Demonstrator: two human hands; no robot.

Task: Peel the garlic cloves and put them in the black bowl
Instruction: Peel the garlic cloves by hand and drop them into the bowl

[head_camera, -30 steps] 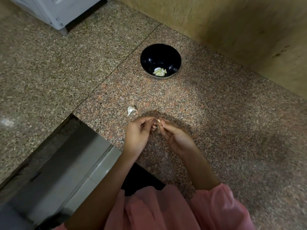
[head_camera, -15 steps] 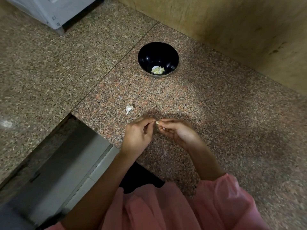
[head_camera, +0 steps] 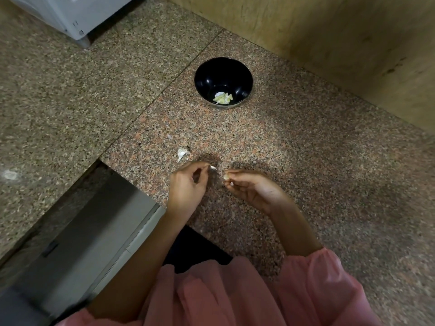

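My right hand (head_camera: 253, 189) pinches a pale garlic clove (head_camera: 226, 177) at its fingertips, just above the granite counter (head_camera: 306, 161). My left hand (head_camera: 187, 185) sits a short way to the left and pinches a thin white strip of garlic skin (head_camera: 213, 168). The two hands are apart, with a small gap between them. Farther back stands the black bowl (head_camera: 223, 71), with several peeled pale cloves (head_camera: 223, 98) lying in its bottom.
A little heap of white garlic skin (head_camera: 182, 153) lies on the counter just beyond my left hand. A wooden wall panel (head_camera: 329, 31) rises behind the bowl. A white appliance (head_camera: 70, 15) stands at the far left. The counter edge drops off at the lower left.
My hands were joined on the clove; they have pulled apart, the left one drawing away with a strip of skin and the right one keeping the clove.
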